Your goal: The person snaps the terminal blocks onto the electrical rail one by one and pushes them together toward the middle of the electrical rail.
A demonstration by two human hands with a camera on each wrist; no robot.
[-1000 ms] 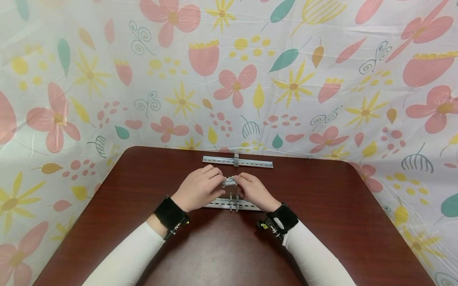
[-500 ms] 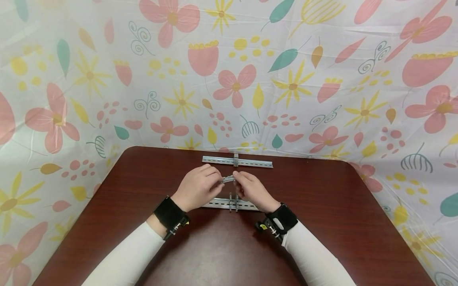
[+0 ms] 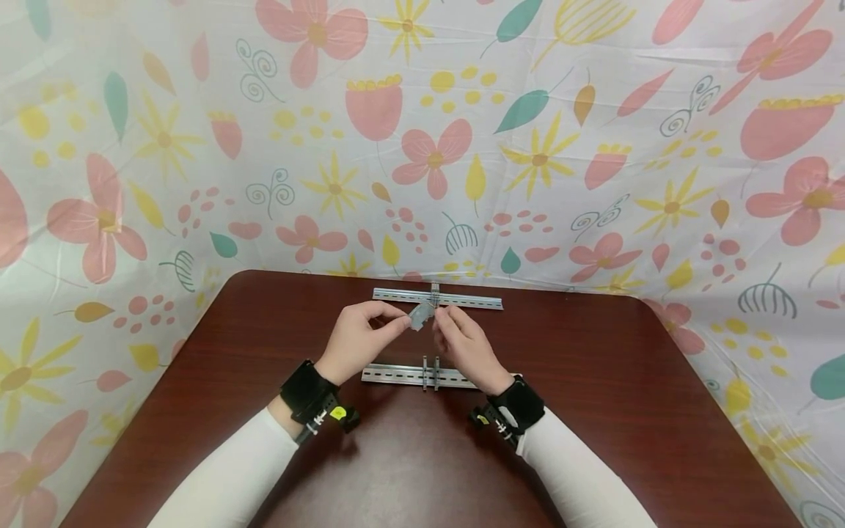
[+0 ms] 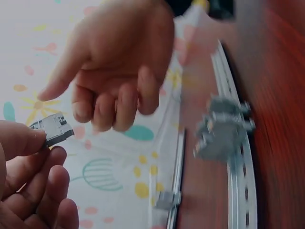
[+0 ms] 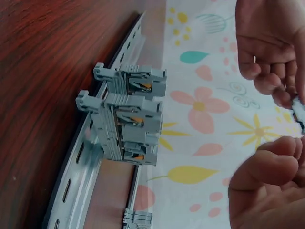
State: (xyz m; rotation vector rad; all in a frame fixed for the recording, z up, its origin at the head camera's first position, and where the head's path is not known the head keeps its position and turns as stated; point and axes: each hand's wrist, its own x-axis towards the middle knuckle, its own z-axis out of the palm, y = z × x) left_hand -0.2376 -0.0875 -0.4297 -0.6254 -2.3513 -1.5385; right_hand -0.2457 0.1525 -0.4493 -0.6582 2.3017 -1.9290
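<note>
A small grey terminal block (image 3: 421,315) is raised above the table between the two hands, its broad face showing. My left hand (image 3: 359,339) pinches it between thumb and index finger; in the left wrist view the block (image 4: 58,130) sticks out past those fingertips. Close by on the other side is my right hand (image 3: 467,348). In the left wrist view the right hand (image 4: 119,71) has its thumb stretched out and its fingers loosely bent, with a gap to the block. Below both hands lies the near metal rail (image 3: 389,375), carrying upright grey terminal blocks (image 5: 126,119).
Farther back on the dark red table (image 3: 297,315) is a second metal rail (image 3: 399,295), with a grey block cluster (image 3: 435,295) clipped near its middle. A flower-patterned cloth (image 3: 422,147) hangs behind the table.
The held terminal block has risen slightly and turned from edge-on to broad face. My left thumb and index have straightened, uncovering more of the near rail. My right fingers have come off the block.
</note>
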